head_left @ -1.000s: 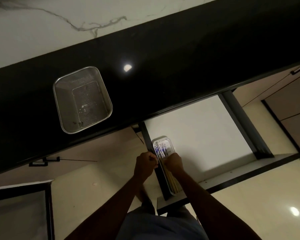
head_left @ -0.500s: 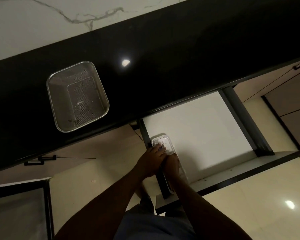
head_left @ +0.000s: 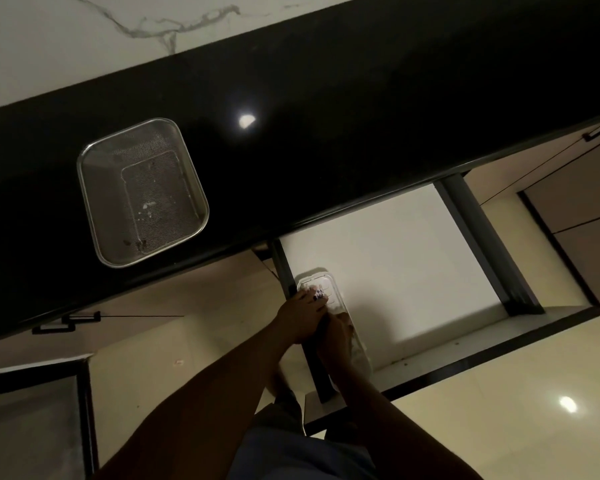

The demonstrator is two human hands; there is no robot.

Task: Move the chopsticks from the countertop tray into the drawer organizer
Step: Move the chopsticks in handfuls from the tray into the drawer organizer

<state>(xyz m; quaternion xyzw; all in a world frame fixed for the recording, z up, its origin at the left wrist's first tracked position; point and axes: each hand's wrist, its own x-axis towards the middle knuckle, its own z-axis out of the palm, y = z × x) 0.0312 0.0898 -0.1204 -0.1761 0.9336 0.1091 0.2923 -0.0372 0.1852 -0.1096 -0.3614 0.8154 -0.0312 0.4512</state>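
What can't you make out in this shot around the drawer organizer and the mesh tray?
All in the head view:
- Chopsticks: only the patterned ends show; the hands cover the rest, so no count.
- Right hand: dim, partly under the left hand; grip unclear.
- Drawer organizer: near part hidden by the hands.
- Mesh tray: specks on its floor too small to identify.

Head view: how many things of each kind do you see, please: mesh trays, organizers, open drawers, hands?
mesh tray: 1
drawer organizer: 1
open drawer: 1
hands: 2, left hand and right hand
Total: 5
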